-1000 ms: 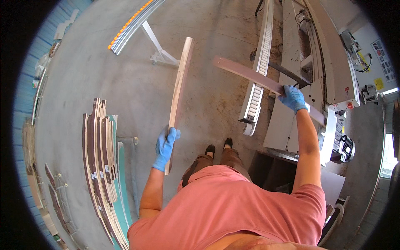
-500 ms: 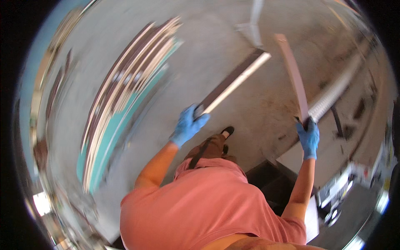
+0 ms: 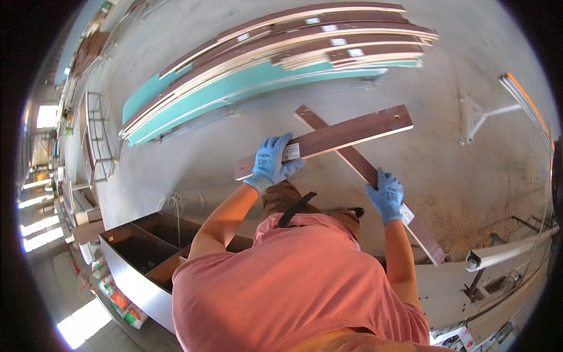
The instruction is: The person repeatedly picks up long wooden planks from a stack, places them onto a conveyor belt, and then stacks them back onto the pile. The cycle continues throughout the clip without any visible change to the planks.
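- My left hand [image 3: 270, 161], blue-gloved and near the middle of the clock, is closed around a brown board [image 3: 346, 138] close to one end; the rest reaches toward 2 o'clock, with a hole near its tip and a white label [image 3: 291, 152] beside my fingers.
- My right hand [image 3: 386, 196], also gloved, past 3 o'clock, grips a second brown board [image 3: 358, 162] along its length, one end running up toward 10 or 11, the other down toward 4 or 5.
- The boards cross in view, the left one over the right; whether they touch I cannot tell.
- I judge the step in hand as carrying, one board per hand, both off the floor [image 3: 463, 182].
- Any next move calls for a firm grip, the left especially, since its board is held off-centre, and for the crossed lengths to come apart without knocking.
- Farther out, from about 10 o'clock to past 1, lies a stack of brown boards [image 3: 311, 36] with teal panels [image 3: 217, 105] alongside.
- An orange-edged rail [image 3: 526, 104] stands between 2 and 3, a dark compartmented cabinet [image 3: 132, 252] at 8.
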### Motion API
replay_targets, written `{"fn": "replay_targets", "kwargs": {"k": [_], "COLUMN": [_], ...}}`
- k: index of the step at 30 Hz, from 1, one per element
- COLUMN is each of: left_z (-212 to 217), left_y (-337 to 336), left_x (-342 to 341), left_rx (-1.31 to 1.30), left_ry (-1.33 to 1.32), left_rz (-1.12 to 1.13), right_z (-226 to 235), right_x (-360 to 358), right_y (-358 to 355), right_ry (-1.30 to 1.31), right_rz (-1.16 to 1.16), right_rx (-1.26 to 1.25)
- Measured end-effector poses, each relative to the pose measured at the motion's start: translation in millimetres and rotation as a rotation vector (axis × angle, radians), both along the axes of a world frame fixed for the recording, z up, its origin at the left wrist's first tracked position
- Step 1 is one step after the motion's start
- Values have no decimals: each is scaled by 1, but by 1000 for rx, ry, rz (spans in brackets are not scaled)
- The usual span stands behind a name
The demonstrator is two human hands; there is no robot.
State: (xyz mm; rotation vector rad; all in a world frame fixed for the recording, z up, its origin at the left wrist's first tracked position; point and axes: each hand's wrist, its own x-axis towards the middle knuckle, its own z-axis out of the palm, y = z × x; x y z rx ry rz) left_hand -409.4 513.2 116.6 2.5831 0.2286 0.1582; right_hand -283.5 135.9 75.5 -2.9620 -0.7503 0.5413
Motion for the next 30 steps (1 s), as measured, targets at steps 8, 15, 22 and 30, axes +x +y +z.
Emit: {"fn": "replay_targets", "kwargs": {"k": [8,15,22,30], "left_z": [-19,-1,-31,-138], "left_y": [328,507,614,753], "left_x": [-115,-191,-245,-223], "left_rx": [155,301,316,286], "left_ry": [77,280,288,227], "left_rz": [120,290,324,155], "right_z": [-85,-194,-245,-306], "right_x": [9,-1,-14,-4], "right_y": [423,699,850,958], "right_ry": [56,268,81,-79], "right_rz": [497,525,745,665], "right_rx": [94,288,270,303]}}
